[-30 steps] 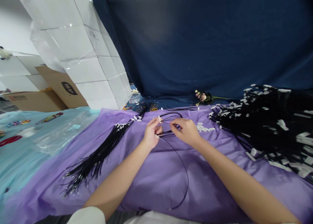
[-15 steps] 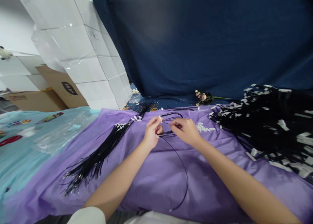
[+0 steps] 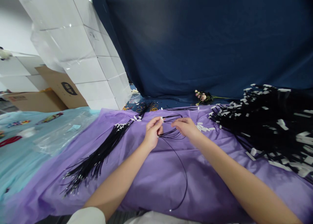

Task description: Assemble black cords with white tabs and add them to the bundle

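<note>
My left hand (image 3: 152, 133) is closed on a small set of black cords (image 3: 170, 133) bent into a loop, with a white tab (image 3: 161, 119) at its fingertips. The cords bow out to the right, toward my right hand (image 3: 187, 127). Thumb and fingers of the right hand are pinched at the loop's right side; exactly which strand they grip is hard to see. One loose cord (image 3: 186, 171) hangs in a curve below onto the purple cloth (image 3: 149, 184). Just beyond the right hand lie several small white pieces (image 3: 205, 128).
A long bundle of black cords (image 3: 105, 150) lies to the left. At right is a large heap of white-tipped black cords (image 3: 264, 126). Flowers (image 3: 202, 96) lie by the blue curtain (image 3: 195, 44). White boxes (image 3: 93, 73) stand stacked behind a clear plastic bag (image 3: 61, 136).
My right hand's fingers have straightened a little and rotated at the loop. The lower strands now spread wider below it. The left hand has shifted barely to the right.
</note>
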Motion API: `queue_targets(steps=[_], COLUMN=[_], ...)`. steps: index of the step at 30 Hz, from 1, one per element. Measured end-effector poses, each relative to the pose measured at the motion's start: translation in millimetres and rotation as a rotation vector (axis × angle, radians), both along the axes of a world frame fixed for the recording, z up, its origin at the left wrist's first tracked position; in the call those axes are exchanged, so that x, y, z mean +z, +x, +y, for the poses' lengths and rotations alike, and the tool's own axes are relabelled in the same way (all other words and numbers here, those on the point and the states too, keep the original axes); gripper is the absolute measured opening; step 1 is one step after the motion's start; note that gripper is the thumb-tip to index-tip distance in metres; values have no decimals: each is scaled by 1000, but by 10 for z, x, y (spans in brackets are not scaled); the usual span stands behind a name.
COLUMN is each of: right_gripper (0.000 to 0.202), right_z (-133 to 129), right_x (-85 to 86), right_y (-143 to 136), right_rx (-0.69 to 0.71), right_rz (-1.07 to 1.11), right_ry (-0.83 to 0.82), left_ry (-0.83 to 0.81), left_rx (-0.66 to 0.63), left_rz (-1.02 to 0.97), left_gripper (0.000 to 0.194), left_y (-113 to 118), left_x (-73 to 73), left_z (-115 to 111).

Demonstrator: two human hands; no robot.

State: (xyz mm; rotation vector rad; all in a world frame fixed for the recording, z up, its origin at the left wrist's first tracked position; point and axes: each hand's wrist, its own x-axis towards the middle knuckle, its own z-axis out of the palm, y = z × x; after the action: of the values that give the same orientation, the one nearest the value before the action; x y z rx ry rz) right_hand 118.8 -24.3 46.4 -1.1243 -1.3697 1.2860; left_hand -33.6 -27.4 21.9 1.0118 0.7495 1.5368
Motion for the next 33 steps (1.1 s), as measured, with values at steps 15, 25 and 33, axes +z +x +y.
queue_targets(steps=[15,25,33], right_gripper=[20,20,21], right_z=[-62,-78,-90], right_x=[-163,-212,-224], right_y=[-32,-18,-20], right_rx=[-189,-287,-316], right_rz=[-538,-736,-782], right_ry=[800,1100,1178], left_ry=[-162,-257,-286], left_rx=[-60,-154,-183], left_rz=[-86,-117,-127], left_gripper=[25,30,29], left_y=[-6,12,-2], left_x=[15,50,51], left_z=[2,-57,-60])
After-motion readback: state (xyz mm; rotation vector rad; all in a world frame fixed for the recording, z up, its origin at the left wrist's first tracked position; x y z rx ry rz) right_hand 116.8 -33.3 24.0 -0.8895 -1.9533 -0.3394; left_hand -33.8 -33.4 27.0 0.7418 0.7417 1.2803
